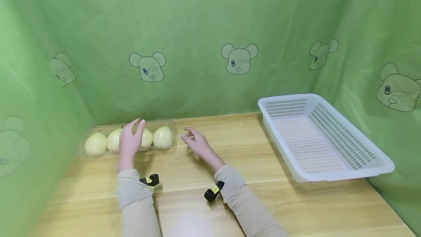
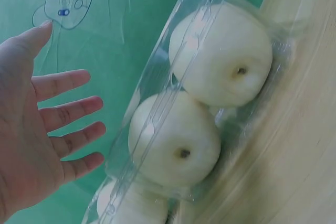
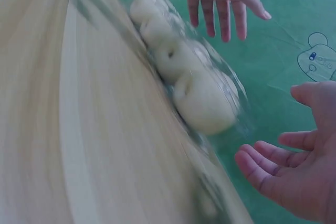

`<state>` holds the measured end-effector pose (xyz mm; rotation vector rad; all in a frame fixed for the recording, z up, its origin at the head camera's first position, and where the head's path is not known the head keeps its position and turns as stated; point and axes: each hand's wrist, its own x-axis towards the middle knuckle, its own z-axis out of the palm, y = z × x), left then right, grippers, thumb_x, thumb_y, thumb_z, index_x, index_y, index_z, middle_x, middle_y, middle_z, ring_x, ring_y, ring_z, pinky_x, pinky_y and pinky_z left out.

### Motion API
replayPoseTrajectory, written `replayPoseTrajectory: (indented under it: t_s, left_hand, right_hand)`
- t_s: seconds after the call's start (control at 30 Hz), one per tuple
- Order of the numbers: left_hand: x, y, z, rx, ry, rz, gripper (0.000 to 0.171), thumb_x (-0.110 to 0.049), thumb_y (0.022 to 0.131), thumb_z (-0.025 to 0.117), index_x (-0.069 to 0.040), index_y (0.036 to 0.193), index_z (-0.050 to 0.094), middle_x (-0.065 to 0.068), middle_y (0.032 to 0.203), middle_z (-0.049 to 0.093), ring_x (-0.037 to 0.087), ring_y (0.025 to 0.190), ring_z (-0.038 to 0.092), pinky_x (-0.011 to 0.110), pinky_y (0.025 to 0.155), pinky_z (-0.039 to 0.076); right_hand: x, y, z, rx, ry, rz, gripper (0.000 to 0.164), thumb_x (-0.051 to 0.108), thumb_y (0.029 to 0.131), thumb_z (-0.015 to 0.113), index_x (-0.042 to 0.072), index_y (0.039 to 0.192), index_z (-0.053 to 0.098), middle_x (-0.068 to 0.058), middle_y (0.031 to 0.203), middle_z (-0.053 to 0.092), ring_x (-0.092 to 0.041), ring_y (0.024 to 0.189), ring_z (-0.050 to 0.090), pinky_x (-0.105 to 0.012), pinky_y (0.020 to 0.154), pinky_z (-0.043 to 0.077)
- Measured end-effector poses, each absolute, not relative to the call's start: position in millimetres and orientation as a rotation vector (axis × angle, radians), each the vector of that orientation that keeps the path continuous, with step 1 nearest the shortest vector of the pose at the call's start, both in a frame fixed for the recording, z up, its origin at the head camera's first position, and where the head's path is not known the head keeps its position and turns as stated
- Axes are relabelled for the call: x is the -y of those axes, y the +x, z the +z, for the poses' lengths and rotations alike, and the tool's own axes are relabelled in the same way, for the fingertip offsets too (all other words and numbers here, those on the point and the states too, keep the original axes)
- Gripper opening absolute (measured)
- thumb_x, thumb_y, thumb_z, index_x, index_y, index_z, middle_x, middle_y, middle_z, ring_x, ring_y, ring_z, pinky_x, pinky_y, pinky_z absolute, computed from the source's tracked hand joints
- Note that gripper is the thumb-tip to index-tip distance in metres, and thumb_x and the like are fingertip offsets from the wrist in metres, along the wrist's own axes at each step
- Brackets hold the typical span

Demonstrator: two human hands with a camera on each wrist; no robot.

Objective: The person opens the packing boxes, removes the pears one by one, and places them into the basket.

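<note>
Several pale yellow pears (image 1: 162, 137) stand in a row in a clear plastic box (image 1: 175, 134) at the table's back left. In front of the row, and partly hiding it in the head view, is my left hand (image 1: 129, 145). The left wrist view shows that hand's fingers (image 2: 65, 114) spread and apart from the pears (image 2: 220, 56). My right hand (image 1: 199, 145) is just beyond the box's right end, its fingers loosely bent and holding nothing. Both hands also appear in the right wrist view, around the box, with a gap between the right fingers (image 3: 257, 169) and the end pear (image 3: 205, 103).
A white perforated plastic basket (image 1: 291, 158) sits on the right side of the wooden table (image 1: 227, 134). Green curtains (image 1: 197, 21) printed with bear heads surround the table at the back and sides.
</note>
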<state>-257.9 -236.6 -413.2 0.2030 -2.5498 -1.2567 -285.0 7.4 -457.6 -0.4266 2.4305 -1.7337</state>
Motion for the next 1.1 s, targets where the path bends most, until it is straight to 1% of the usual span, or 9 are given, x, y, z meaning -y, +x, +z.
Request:
replayPoseTrajectory:
  t_s: [0.13,0.23,0.43,0.53,0.63,0.73,0.83,0.97,1.1]
  left_hand:
    - [243,-256,-417,2.525,0.233,-1.312,0.071,-0.062,0.097,0.036,-0.014,0.149,0.039,0.015,0.157,0.035,0.039,0.145,0.03,0.06,0.12,0.021]
    - [246,-255,-419,2.499,0.252,-1.349,0.071,-0.062,0.097,0.036,-0.015,0.149,0.039,0.015,0.157,0.035,0.039,0.144,0.032,0.061,0.119,0.022]
    - [250,-254,-422,2.452,0.268,-1.369,0.068,-0.058,0.098,0.038,-0.012,0.147,0.042,0.017,0.154,0.039,0.039,0.142,0.035,0.057,0.119,0.025]
    - [251,-254,-422,2.443,0.271,-1.365,0.066,-0.056,0.099,0.038,-0.01,0.147,0.043,0.019,0.153,0.04,0.04,0.14,0.038,0.056,0.118,0.027]
    - [252,-253,-423,2.442,0.278,-1.362,0.068,-0.057,0.099,0.037,-0.009,0.146,0.043,0.02,0.152,0.041,0.041,0.139,0.039,0.055,0.118,0.029]
    - [252,-254,-425,2.444,0.283,-1.375,0.068,-0.057,0.099,0.036,-0.008,0.147,0.043,0.019,0.151,0.042,0.04,0.138,0.041,0.055,0.117,0.03]
    - [251,-256,-428,2.439,0.284,-1.399,0.067,-0.056,0.099,0.037,-0.009,0.146,0.044,0.018,0.15,0.044,0.038,0.137,0.043,0.054,0.116,0.032]
    - [249,-261,-433,2.423,0.284,-1.418,0.067,-0.057,0.099,0.036,-0.008,0.144,0.046,0.018,0.149,0.046,0.037,0.137,0.044,0.052,0.117,0.033]
    - [245,-266,-438,2.397,0.277,-1.453,0.067,-0.057,0.099,0.036,-0.008,0.144,0.047,0.017,0.15,0.045,0.037,0.139,0.041,0.052,0.118,0.031]
  right_hand:
    - [4,-282,-459,-2.132,-0.305,-1.943,0.059,0.03,0.098,0.055,0.004,0.148,0.037,-0.025,0.131,0.057,-0.04,0.111,0.062,-0.046,0.092,0.057]
    - [10,-280,-460,-1.925,-0.22,-2.046,0.06,0.028,0.099,0.053,0.003,0.149,0.033,-0.025,0.132,0.055,-0.04,0.114,0.06,-0.047,0.098,0.053]
    - [16,-277,-461,-1.634,-0.163,-2.162,0.06,0.025,0.101,0.048,-0.001,0.15,0.026,-0.026,0.14,0.047,-0.04,0.123,0.055,-0.045,0.107,0.048]
    - [16,-277,-462,-1.492,-0.118,-2.234,0.059,0.023,0.101,0.047,-0.002,0.15,0.026,-0.029,0.144,0.042,-0.043,0.129,0.049,-0.044,0.109,0.046]
    - [17,-279,-462,-1.355,-0.067,-2.289,0.059,0.021,0.101,0.046,-0.002,0.15,0.024,-0.032,0.147,0.038,-0.047,0.134,0.043,-0.047,0.112,0.042]
    - [17,-281,-462,-1.213,0.013,-2.328,0.059,0.02,0.1,0.048,0.0,0.15,0.024,-0.032,0.15,0.034,-0.048,0.137,0.039,-0.049,0.115,0.038]
    - [15,-283,-462,-1.064,0.105,-2.365,0.057,0.019,0.099,0.049,0.002,0.149,0.028,-0.032,0.151,0.033,-0.047,0.139,0.036,-0.049,0.117,0.035]
    - [11,-285,-462,-0.959,0.172,-2.399,0.053,0.019,0.099,0.05,0.002,0.146,0.031,-0.03,0.151,0.033,-0.045,0.14,0.035,-0.048,0.119,0.033]
    - [5,-287,-463,-0.956,0.186,-2.413,0.053,0.019,0.099,0.049,0.001,0.145,0.032,-0.029,0.15,0.035,-0.043,0.14,0.036,-0.047,0.119,0.033]
